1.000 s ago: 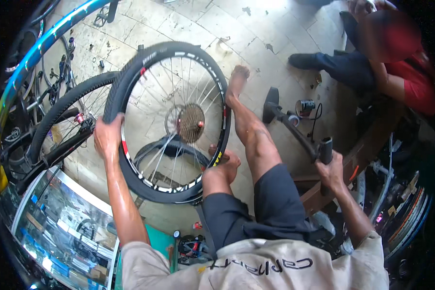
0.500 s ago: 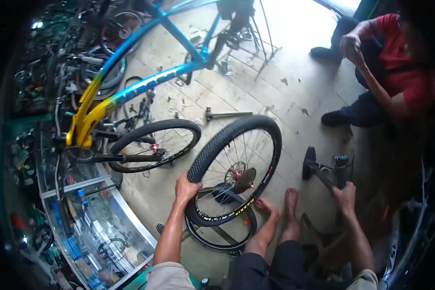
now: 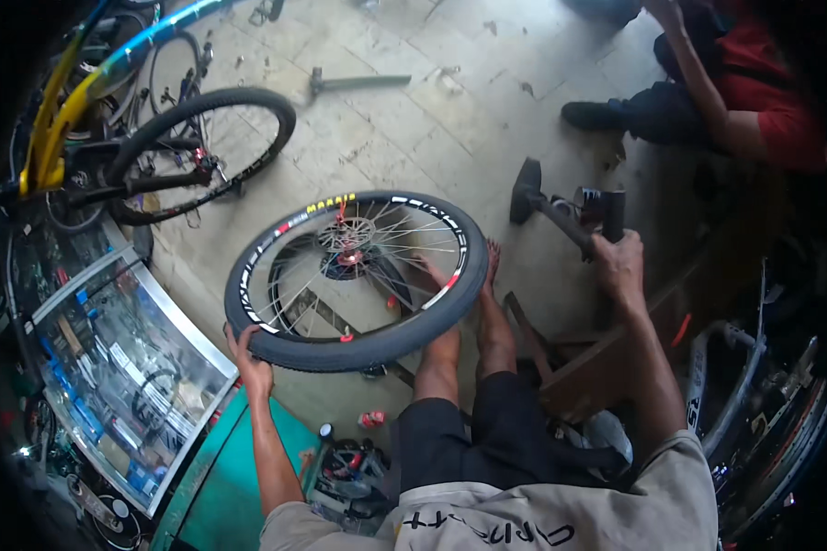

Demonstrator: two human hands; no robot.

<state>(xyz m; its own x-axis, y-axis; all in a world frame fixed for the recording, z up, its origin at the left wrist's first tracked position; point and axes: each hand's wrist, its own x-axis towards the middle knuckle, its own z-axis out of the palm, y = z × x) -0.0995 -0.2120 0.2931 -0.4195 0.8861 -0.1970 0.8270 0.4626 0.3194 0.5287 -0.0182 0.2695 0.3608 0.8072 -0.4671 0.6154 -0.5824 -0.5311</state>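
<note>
My left hand (image 3: pixel 253 363) is closed on the near left edge of a bicycle wheel (image 3: pixel 368 354) with a black knobbly tyre. The wheel is tilted, and its disc rotor (image 3: pixel 347 235) and spokes face up. Out to the right, my right hand (image 3: pixel 621 262) is closed round a dark bar (image 3: pixel 568 223) that ends in a black block (image 3: pixel 526 191). What kind of tool or stand this is I cannot tell. A short dark cylinder (image 3: pixel 603 209) stands beside the bar. Under the held wheel, another wheel lies partly hidden around my bare feet.
At left, a blue-and-yellow bicycle frame (image 3: pixel 57 119) has a front wheel (image 3: pixel 280 119). A hammer-like tool (image 3: pixel 363 82) lies on the tiled floor. A glass display case (image 3: pixel 170 317) and green box (image 3: pixel 220 473) flank my left arm. A person in red (image 3: pixel 781 119) sits at upper right.
The wheel has turned over: its rotor side now shows instead of the sprocket side, and it lies flatter. My right hand keeps its hold on the dark bar. The view has shifted nearer my lap.
</note>
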